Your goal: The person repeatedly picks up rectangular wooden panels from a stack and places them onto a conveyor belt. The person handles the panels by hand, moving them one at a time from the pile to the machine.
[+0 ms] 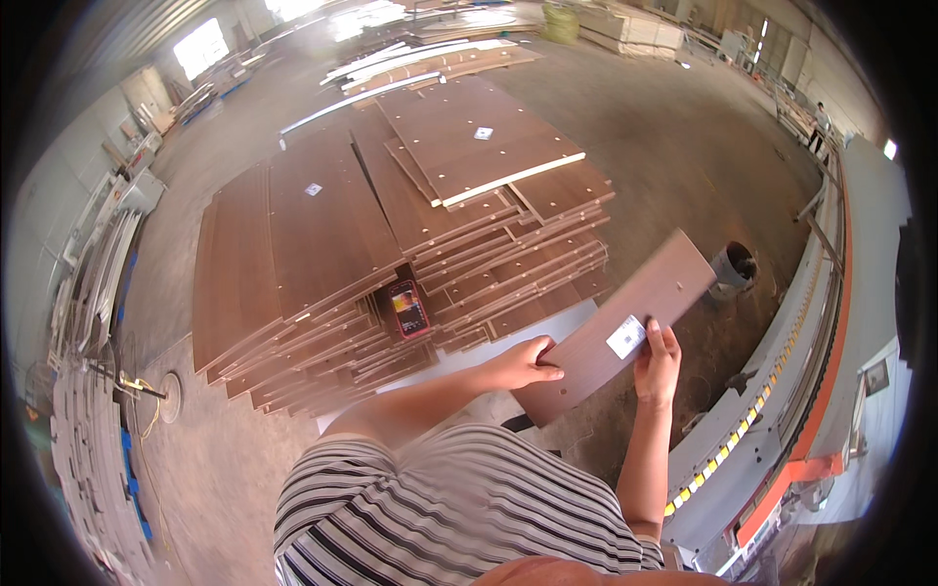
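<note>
A narrow brown wood-grain panel [598, 337] with a white label is held up at a slant in front of me. My left hand [526, 363] grips its left long edge, thumb lying on the face and fingers hidden behind. On the opposite edge, near the label [626, 337], my right hand [657, 366] holds the panel with fingertips over its face. Beyond my left forearm stands a big stack of similar brown panels [322, 220], their ends staggered. A phone [407, 308] in a red case, its screen lit, rests at the stack's near side.
A machine [782, 439] with an orange rail and a yellow-marked strip runs along the right. A dark bucket-like container [733, 269] stands on the floor beyond the panel. White strips [376, 93] lie at the far stack. Another person [819, 125] stands far right.
</note>
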The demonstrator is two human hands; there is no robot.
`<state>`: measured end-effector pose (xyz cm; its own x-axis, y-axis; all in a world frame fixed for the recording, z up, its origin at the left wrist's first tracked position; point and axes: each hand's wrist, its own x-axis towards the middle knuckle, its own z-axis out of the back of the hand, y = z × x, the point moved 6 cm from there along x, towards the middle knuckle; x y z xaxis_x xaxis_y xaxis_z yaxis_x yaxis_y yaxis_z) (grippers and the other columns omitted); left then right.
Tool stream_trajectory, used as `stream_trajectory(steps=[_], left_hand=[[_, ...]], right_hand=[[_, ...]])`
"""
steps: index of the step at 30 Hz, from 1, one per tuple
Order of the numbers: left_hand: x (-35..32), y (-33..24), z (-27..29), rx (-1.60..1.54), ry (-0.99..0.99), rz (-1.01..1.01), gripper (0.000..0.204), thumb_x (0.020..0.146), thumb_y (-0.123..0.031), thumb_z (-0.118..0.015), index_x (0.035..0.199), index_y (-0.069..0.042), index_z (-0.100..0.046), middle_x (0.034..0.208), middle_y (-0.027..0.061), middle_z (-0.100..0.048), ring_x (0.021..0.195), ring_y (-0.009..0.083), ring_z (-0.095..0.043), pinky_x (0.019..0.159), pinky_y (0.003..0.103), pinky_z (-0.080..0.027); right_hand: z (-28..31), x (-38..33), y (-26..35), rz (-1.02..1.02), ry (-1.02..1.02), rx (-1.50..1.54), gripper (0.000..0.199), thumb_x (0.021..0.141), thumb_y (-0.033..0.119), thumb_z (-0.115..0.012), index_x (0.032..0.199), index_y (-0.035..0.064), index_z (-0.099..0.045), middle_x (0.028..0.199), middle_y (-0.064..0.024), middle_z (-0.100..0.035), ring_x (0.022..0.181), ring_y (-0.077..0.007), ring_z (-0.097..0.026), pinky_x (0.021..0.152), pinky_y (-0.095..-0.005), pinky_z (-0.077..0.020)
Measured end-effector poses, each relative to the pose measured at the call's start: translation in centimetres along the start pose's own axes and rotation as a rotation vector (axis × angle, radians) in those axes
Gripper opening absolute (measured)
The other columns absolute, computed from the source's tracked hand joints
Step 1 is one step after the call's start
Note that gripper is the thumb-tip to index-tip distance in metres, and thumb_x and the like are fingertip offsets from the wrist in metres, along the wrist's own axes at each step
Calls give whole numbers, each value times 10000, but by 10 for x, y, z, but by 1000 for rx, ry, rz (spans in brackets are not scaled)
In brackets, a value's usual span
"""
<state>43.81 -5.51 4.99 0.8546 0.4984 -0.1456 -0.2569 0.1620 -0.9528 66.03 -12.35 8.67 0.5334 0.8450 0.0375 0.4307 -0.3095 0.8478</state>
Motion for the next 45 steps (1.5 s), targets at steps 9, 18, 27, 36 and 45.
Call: stream_trajectory(steps=[9,18,27,36,45], left_hand=[[-77,53,181,-167,-998,-17,333,899,-264,-580,1056,10,-476,968,83,-565,867,114,-520,759,300,-448],[-82,138,390,14,-1486,253,466,827,-247,-643,1091,82,-445,1059,284,-572,1010,403,-567,872,426,-440],[-10,168,463,1298,-850,866,628,943,-517,-232,1101,-41,-610,1067,215,-619,951,388,-621,774,481,-502],[-38,116,396,1262,-1308,94,575,862,-471,-543,1183,6,-537,1204,210,-532,1129,360,-494,949,451,-394],[-156,131,39,723,-578,4,453,886,-188,-568,1260,18,-420,1220,179,-463,1085,293,-466,956,390,-363]], right_hand=[[-98,-10,-82,-397,276,-147,230,949,181,-489,1078,-2,-540,947,-106,-635,801,-161,-609,798,-289,-490],[-73,-45,-144,-547,147,-249,215,941,190,-490,1022,2,-556,898,-85,-636,793,-159,-609,742,-281,-493],[30,-149,-200,-682,-126,-481,243,914,231,-523,987,9,-589,863,-71,-655,820,-149,-634,727,-282,-510],[301,-400,-226,-855,-407,-1804,228,804,226,-491,885,72,-638,826,-178,-647,784,-361,-626,689,-455,-497],[448,-449,-88,-808,-599,-1945,327,816,71,-472,1137,20,-502,1147,-156,-516,1123,-303,-492,948,-393,-419]])
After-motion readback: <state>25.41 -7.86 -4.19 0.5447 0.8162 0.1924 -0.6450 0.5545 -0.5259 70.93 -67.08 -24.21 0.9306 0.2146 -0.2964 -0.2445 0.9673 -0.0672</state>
